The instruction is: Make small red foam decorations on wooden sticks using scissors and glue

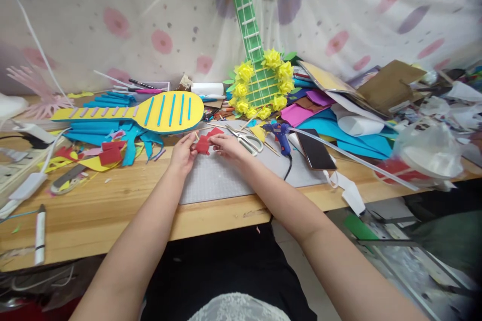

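Both of my hands meet above a grey cutting mat [214, 180] at the middle of the bench. My left hand [184, 153] is closed around a thin pale stick [197, 135], its fingers touching red paper [203, 145]. On the other side, my right hand [228, 146] pinches the edge of the same red paper. White-handled scissors [246, 139] lie just beyond my right hand. To their right stands a blue glue gun [280, 138] with a long clear glue stick [350, 158] in its back.
A yellow paper guitar [171, 110] lies at the left over blue strips. Behind, a green paper guitar [259, 85] with yellow flowers leans on the curtain. A black phone [315, 149] lies right of the glue gun. Paper scraps [111, 153] and a power strip [17, 170] occupy the left.
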`<state>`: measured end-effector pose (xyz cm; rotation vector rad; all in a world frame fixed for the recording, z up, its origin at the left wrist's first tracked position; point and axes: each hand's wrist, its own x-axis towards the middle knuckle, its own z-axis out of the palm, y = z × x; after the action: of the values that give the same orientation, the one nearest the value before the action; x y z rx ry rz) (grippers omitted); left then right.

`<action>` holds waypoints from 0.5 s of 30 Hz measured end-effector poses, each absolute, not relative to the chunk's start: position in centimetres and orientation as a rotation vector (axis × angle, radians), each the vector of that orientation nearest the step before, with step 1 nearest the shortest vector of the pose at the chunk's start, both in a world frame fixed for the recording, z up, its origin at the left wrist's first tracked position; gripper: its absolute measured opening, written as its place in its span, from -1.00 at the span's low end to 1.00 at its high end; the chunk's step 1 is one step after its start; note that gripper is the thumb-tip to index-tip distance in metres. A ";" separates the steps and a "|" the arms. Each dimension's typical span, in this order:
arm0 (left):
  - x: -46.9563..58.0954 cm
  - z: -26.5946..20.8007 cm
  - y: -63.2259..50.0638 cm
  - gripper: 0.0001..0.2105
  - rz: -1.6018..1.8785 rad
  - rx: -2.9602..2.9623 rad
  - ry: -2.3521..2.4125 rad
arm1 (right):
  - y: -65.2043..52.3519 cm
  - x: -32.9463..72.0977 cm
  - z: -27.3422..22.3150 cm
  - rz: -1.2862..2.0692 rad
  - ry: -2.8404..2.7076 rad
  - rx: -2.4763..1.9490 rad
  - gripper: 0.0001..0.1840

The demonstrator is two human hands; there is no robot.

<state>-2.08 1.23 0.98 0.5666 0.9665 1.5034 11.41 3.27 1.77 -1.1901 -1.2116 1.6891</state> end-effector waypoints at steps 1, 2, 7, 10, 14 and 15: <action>-2.2 1.1 1.3 -0.86 1.488 0.540 0.914 | 3.5 10.8 1.7 1.770 -1.130 -1.155 -0.90; -2.3 1.1 1.3 -0.88 1.475 0.522 0.873 | 3.7 10.3 1.8 1.837 -1.073 -1.114 -0.91; -2.2 1.0 1.3 -0.91 1.435 0.509 0.797 | 3.8 9.1 2.2 2.067 -0.933 -1.004 -0.82; -2.2 0.9 1.3 -0.91 1.437 0.518 0.777 | 3.9 8.8 2.0 2.164 -0.862 -0.931 -0.81; -2.2 0.9 1.3 -0.92 1.437 0.516 0.768 | 4.2 9.3 1.6 2.230 -0.861 -0.862 -0.81; -2.2 0.8 1.3 -0.92 1.436 0.517 0.772 | 4.2 9.4 1.5 2.224 -0.911 -0.860 -0.80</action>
<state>-2.22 1.29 0.84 0.5174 0.7723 1.4359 9.44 4.24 1.51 -0.8596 -0.9111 2.2243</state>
